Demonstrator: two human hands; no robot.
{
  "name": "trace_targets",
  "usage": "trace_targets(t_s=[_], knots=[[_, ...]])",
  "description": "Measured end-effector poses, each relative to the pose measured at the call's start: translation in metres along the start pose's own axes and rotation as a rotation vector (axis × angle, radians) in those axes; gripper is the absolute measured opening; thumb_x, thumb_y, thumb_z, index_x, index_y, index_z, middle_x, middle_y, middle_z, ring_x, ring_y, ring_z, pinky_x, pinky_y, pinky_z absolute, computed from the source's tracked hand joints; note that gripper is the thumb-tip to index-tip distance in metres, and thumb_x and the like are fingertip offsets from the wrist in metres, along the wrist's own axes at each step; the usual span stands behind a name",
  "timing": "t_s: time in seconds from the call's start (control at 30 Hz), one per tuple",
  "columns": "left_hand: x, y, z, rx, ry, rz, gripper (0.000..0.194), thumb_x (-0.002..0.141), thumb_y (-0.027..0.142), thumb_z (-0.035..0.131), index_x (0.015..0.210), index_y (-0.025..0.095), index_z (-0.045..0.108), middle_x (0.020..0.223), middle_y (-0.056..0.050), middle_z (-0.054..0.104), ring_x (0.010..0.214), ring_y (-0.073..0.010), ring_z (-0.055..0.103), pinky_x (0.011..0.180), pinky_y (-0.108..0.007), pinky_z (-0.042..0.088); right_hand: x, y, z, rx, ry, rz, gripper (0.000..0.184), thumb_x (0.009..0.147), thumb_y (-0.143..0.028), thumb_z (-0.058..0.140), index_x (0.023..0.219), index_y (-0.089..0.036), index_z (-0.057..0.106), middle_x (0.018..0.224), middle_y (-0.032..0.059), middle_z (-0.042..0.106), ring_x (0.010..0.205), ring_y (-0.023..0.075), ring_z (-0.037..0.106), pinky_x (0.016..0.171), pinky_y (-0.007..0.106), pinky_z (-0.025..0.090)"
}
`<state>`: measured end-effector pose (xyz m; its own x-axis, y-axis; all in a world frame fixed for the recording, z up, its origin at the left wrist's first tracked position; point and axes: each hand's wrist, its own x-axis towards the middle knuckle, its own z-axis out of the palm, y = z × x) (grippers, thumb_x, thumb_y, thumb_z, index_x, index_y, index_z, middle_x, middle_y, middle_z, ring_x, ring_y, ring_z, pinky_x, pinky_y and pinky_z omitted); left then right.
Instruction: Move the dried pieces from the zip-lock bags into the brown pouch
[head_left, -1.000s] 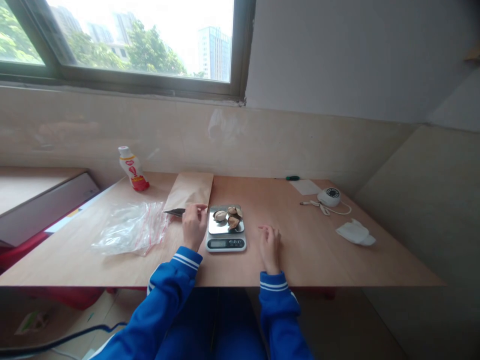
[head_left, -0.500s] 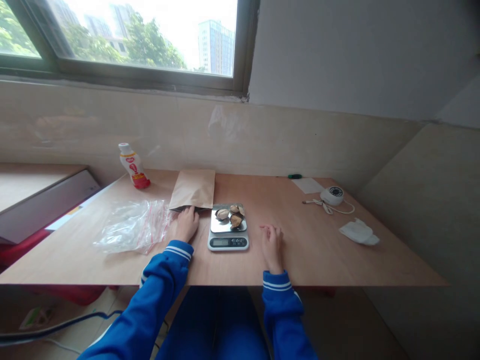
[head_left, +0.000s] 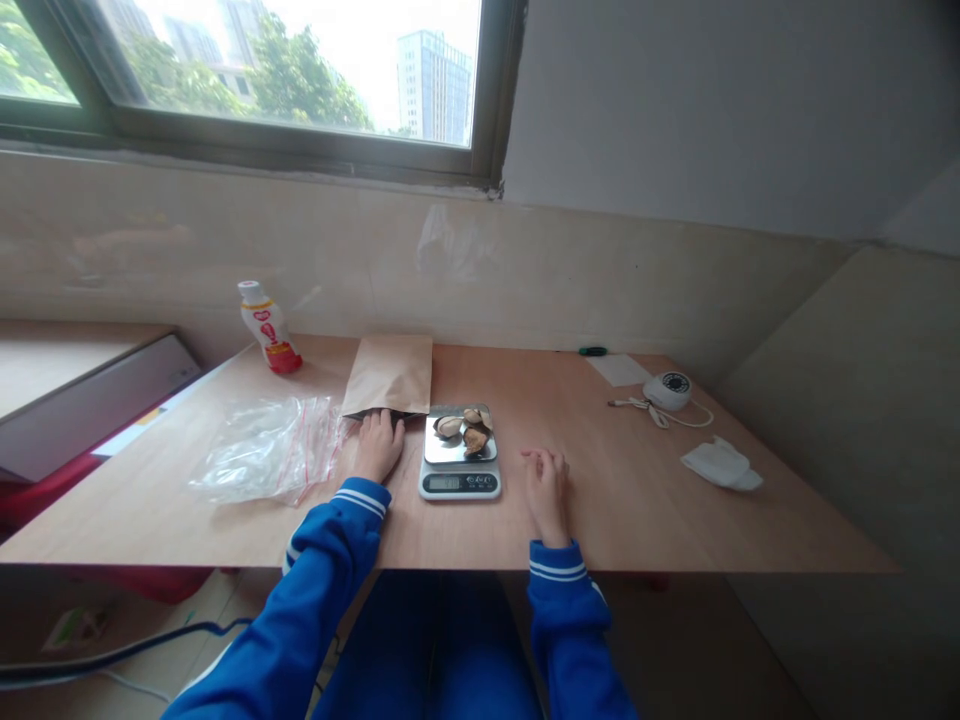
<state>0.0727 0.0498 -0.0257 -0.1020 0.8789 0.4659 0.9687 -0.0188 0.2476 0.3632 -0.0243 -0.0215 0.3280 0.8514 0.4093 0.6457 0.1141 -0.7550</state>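
My left hand (head_left: 377,445) lies at the mouth of a brown kraft paper bag (head_left: 390,372), fingers stretched forward and their tips hidden inside the dark opening. Nothing shows in that hand. Just right of it stands a small kitchen scale (head_left: 460,487) with a shiny steel plate. Several pale and brown pieces that look like dried mushrooms (head_left: 475,440) lie on the plate. Digits show on its display, too blurred to read surely. My right hand (head_left: 547,490) rests on the table right of the scale, fingers loosely bent and slightly apart, holding nothing.
Clear zip bags (head_left: 262,450) lie left of the paper bag, with a white and red bottle (head_left: 271,330) behind them. At the right are a white dome camera with its cable (head_left: 667,390), a crumpled white tissue (head_left: 721,465), white paper (head_left: 619,370) and a green-handled tool (head_left: 592,351).
My left fingers have shifted slightly at the bag's mouth. The digits on the scale's display look different. The whole view has tilted a little, while my right hand stays in place.
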Motion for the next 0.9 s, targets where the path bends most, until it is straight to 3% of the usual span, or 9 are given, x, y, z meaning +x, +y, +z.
trace_targets(t_s=[0.2, 0.5, 0.7, 0.9], knots=[[-0.001, 0.000, 0.002, -0.027, 0.021, 0.004, 0.035, 0.088, 0.032, 0.041, 0.110, 0.007, 0.052, 0.103, -0.022, 0.062, 0.101, -0.0340, 0.057, 0.088, -0.045, 0.044, 0.000, 0.002, 0.001, -0.021, 0.006, -0.026, 0.031, 0.091, -0.030, 0.036, 0.084, -0.019, 0.064, 0.094, 0.0111, 0.056, 0.092, 0.0257, 0.050, 0.084, 0.040, 0.042], [-0.004, 0.004, -0.012, -0.046, 0.017, -0.025, 0.025, 0.088, 0.034, 0.044, 0.100, 0.015, 0.055, 0.096, -0.015, 0.064, 0.099, -0.0312, 0.056, 0.086, -0.043, 0.044, 0.000, 0.001, 0.001, -0.032, -0.010, -0.014, 0.033, 0.091, -0.031, 0.035, 0.085, -0.018, 0.064, 0.094, 0.0115, 0.056, 0.092, 0.0260, 0.050, 0.084, 0.040, 0.042], [-0.005, 0.008, -0.014, -0.016, 0.007, -0.072, 0.036, 0.088, 0.039, 0.047, 0.111, 0.013, 0.055, 0.105, -0.017, 0.061, 0.107, -0.0344, 0.051, 0.089, -0.046, 0.041, 0.000, 0.001, 0.000, -0.031, -0.009, -0.021, 0.032, 0.091, -0.031, 0.035, 0.085, -0.019, 0.064, 0.094, 0.0112, 0.056, 0.092, 0.0260, 0.051, 0.084, 0.040, 0.042], [-0.007, 0.011, -0.019, -0.003, -0.042, -0.076, 0.034, 0.088, 0.043, 0.048, 0.111, 0.022, 0.062, 0.110, -0.014, 0.059, 0.109, -0.0340, 0.047, 0.090, -0.048, 0.039, 0.000, 0.001, 0.000, -0.020, -0.006, -0.030, 0.033, 0.092, -0.032, 0.035, 0.085, -0.019, 0.064, 0.095, 0.0113, 0.056, 0.093, 0.0261, 0.051, 0.084, 0.041, 0.042]])
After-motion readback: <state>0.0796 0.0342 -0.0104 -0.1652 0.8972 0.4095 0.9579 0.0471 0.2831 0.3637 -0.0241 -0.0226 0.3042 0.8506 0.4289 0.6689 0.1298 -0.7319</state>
